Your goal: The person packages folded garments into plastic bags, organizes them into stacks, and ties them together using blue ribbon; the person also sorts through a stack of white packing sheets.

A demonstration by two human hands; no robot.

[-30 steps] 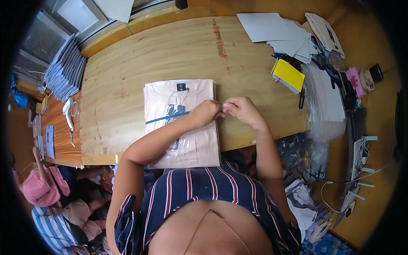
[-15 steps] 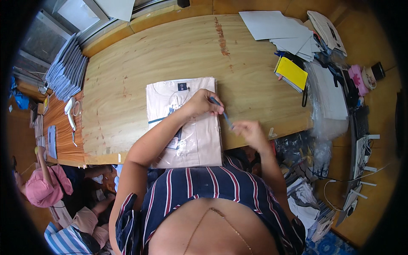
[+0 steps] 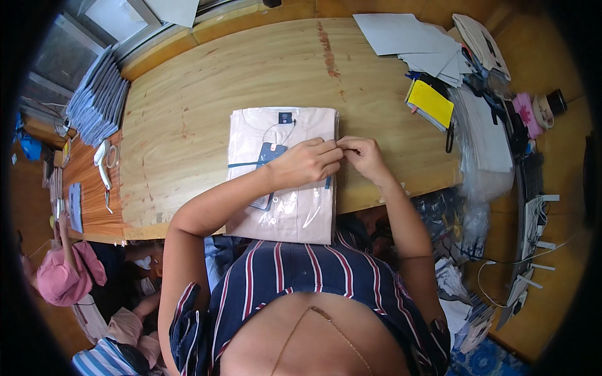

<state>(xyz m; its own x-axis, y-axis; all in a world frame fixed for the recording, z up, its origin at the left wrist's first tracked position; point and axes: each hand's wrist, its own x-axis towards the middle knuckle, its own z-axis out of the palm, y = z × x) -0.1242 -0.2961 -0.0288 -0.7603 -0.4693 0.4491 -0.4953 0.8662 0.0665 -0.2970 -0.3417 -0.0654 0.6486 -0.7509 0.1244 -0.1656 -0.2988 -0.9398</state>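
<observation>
A stack of folded pale pink shirts (image 3: pixel 304 219) in clear plastic lies before me at the table's near edge. It has a dark neck label (image 3: pixel 285 118) and a blue hang tag (image 3: pixel 271 152) on a thin loop. A narrow blue strip (image 3: pixel 244 165) crosses the stack and passes under my left hand (image 3: pixel 307 161); a short blue piece shows below those fingers. My right hand (image 3: pixel 364 155) comes in from the right, its fingertips pinched against my left fingertips at the stack's right edge. Both hands are closed, and what lies between the fingertips is mostly hidden.
Folded blue garments (image 3: pixel 100 94) are piled at the left beside a white handheld device (image 3: pixel 102 166) with a cord. White sheets (image 3: pixel 407 37), a yellow pad (image 3: pixel 431 103) and plastic bags (image 3: pixel 495 144) lie on the right. A person in a pink top (image 3: pixel 63 272) is at the lower left.
The stack has shifted slightly right. My right hand has moved up to meet my left fingertips; the blue strip that stretched between the hands is now mostly hidden. The hang tag shows more fully.
</observation>
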